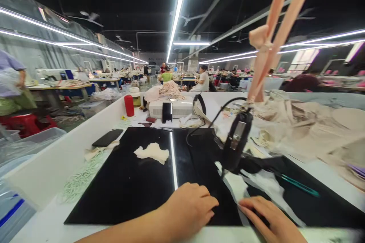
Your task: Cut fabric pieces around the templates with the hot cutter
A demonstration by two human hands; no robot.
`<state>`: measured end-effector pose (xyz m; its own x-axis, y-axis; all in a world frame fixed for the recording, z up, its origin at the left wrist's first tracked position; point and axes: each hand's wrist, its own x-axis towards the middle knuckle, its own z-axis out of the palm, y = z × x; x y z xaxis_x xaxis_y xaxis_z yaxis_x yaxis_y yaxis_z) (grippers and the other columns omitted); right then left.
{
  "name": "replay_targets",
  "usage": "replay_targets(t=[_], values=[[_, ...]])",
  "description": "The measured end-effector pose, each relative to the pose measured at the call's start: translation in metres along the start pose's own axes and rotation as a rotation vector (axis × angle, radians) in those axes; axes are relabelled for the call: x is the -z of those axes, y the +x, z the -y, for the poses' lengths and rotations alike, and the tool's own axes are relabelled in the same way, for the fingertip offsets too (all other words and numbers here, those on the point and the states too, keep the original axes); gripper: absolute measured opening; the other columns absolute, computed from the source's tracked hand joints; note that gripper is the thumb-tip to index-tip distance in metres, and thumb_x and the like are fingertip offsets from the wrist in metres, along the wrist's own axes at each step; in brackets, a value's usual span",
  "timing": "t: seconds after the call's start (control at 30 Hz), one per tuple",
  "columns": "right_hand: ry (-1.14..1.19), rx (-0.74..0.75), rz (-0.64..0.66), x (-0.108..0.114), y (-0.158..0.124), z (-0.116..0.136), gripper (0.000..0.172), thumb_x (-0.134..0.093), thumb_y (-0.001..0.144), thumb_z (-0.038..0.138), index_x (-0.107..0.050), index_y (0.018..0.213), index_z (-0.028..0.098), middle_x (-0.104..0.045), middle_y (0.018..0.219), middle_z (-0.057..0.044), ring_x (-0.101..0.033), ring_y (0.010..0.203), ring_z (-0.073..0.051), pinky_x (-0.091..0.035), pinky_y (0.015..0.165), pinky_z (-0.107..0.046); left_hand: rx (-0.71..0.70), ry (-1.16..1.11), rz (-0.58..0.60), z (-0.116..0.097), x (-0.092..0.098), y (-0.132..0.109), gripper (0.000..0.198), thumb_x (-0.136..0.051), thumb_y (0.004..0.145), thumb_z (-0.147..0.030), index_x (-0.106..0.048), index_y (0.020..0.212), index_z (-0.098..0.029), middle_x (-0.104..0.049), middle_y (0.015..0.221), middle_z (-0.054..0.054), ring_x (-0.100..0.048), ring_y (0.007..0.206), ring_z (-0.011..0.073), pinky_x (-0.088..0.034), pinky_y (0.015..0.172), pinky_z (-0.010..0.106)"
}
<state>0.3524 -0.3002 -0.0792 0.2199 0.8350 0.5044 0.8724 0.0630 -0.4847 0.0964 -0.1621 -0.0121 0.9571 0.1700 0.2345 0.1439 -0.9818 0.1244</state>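
Observation:
My left hand is over the front of a glossy black board, fingers curled in. Anything inside that hand is hidden. To its right, the thumb and fingers of my right hand close on the lower end of a white fabric strip. Another pale, thin piece of fabric lies beside that strip. Above them a black corded tool hangs from pinkish fabric straps. A cream fabric scrap rests on the board's far half.
Teal tweezers lie at right, near heaped beige fabric. At left are a phone and tangled pale green cord. A white machine, a red thread spool and a low white wall border the table. Other people sit beyond.

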Motion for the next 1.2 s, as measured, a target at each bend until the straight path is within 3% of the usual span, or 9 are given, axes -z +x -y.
replay_targets(t=[0.1, 0.2, 0.4, 0.53, 0.83, 0.9, 1.03, 1.2], values=[[0.075, -0.110, 0.021, 0.005, 0.002, 0.027, 0.038, -0.053, 0.096, 0.059, -0.077, 0.090, 0.029, -0.074, 0.092, -0.005, -0.071, 0.089, -0.026, -0.058, 0.084, -0.038, 0.000, -0.030, 0.021, -0.009, 0.004, 0.004, 0.016, -0.055, 0.103, -0.028, -0.062, 0.116, -0.023, -0.068, 0.102, 0.000, -0.066, 0.091, 0.0188, -0.050, 0.078, 0.032], [0.085, -0.174, 0.038, 0.005, 0.002, 0.039, 0.035, -0.051, 0.099, 0.054, -0.075, 0.092, 0.029, -0.073, 0.095, -0.004, -0.068, 0.092, -0.025, -0.055, 0.087, -0.039, -0.029, -0.045, 0.042, -0.014, 0.003, 0.010, 0.021, -0.053, 0.103, -0.027, -0.061, 0.121, -0.022, -0.068, 0.105, 0.002, -0.066, 0.093, 0.0198, -0.051, 0.079, 0.033], [0.115, -0.206, 0.045, 0.006, 0.000, 0.040, 0.030, -0.051, 0.100, 0.046, -0.073, 0.090, 0.028, -0.072, 0.093, -0.004, -0.067, 0.091, -0.024, -0.054, 0.083, -0.036, -0.089, 0.023, 0.040, -0.022, -0.004, 0.021, 0.017, -0.051, 0.104, -0.026, -0.063, 0.114, -0.018, -0.067, 0.102, 0.002, -0.065, 0.088, 0.0183, -0.051, 0.077, 0.032], [0.128, -0.204, 0.034, 0.009, 0.003, 0.041, 0.030, -0.053, 0.099, 0.047, -0.073, 0.088, 0.027, -0.072, 0.091, -0.004, -0.068, 0.088, -0.023, -0.054, 0.080, -0.033, -0.097, 0.094, 0.022, -0.024, -0.009, 0.025, 0.020, -0.052, 0.104, -0.027, -0.060, 0.121, -0.020, -0.066, 0.098, 0.001, -0.063, 0.084, 0.0186, -0.048, 0.069, 0.032], [0.127, -0.133, 0.011, 0.009, 0.002, 0.043, 0.032, -0.056, 0.098, 0.050, -0.076, 0.090, 0.027, -0.071, 0.091, -0.005, -0.069, 0.086, -0.022, -0.056, 0.076, -0.030, 0.028, 0.058, 0.038, -0.027, -0.004, 0.031, 0.035, -0.056, 0.102, -0.028, -0.051, 0.136, -0.019, -0.065, 0.103, 0.004, -0.065, 0.089, 0.0197, -0.049, 0.071, 0.032], [0.117, -0.088, 0.012, 0.010, 0.001, 0.044, 0.030, -0.055, 0.099, 0.047, -0.077, 0.092, 0.028, -0.070, 0.091, -0.005, -0.069, 0.086, -0.021, -0.056, 0.077, -0.029, 0.038, 0.045, 0.046, -0.027, -0.003, 0.034, 0.032, -0.055, 0.103, -0.028, -0.053, 0.133, -0.021, -0.065, 0.100, 0.003, -0.065, 0.086, 0.0191, -0.048, 0.071, 0.031], [0.072, -0.037, 0.072, 0.011, 0.000, 0.044, 0.025, -0.056, 0.100, 0.041, -0.077, 0.096, 0.029, -0.070, 0.094, -0.005, -0.070, 0.089, -0.021, -0.058, 0.077, -0.028, 0.029, 0.072, 0.075, -0.026, -0.006, 0.037, 0.017, -0.053, 0.104, -0.031, -0.064, 0.111, -0.019, -0.063, 0.090, 0.002, -0.064, 0.081, 0.0184, -0.046, 0.067, 0.030], [0.056, -0.036, 0.037, 0.007, -0.002, 0.037, 0.025, -0.057, 0.099, 0.042, -0.076, 0.097, 0.027, -0.072, 0.098, -0.006, -0.071, 0.093, -0.022, -0.060, 0.081, -0.029, -0.067, 0.205, -0.043, -0.020, -0.018, 0.029, 0.018, -0.056, 0.103, -0.035, -0.065, 0.106, -0.020, -0.061, 0.085, 0.002, -0.060, 0.078, 0.0194, -0.042, 0.060, 0.031]])
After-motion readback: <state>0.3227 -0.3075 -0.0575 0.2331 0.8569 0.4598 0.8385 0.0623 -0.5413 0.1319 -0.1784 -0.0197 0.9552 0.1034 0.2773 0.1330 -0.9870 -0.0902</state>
